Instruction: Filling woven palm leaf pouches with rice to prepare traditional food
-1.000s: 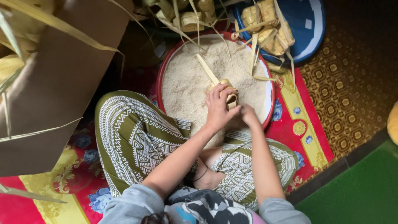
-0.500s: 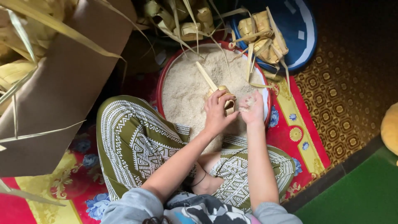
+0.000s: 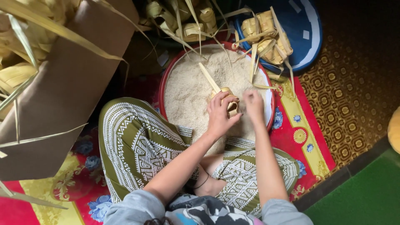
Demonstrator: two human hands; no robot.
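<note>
A red basin (image 3: 163, 85) full of white rice (image 3: 187, 93) sits on the floor in front of my crossed legs. My left hand (image 3: 219, 114) grips a small woven palm-leaf pouch (image 3: 230, 103) over the rice, its long leaf strip (image 3: 208, 77) sticking up and away. My right hand (image 3: 253, 104) hovers beside the pouch with fingertips pinched together, over the rice. Whether rice grains are in the fingers is too small to tell.
A blue tray (image 3: 306, 33) at the back right holds several woven pouches (image 3: 266, 35); more pouches (image 3: 189, 23) lie behind the basin. A brown cardboard box (image 3: 62, 91) with palm leaves (image 3: 25, 37) stands at the left. A red and yellow mat (image 3: 300, 133) covers the floor; green flooring (image 3: 366, 196) lies at right.
The view has drifted slightly. My right hand has shifted a little beside the pouch; the left hand keeps holding the pouch over the rice.
</note>
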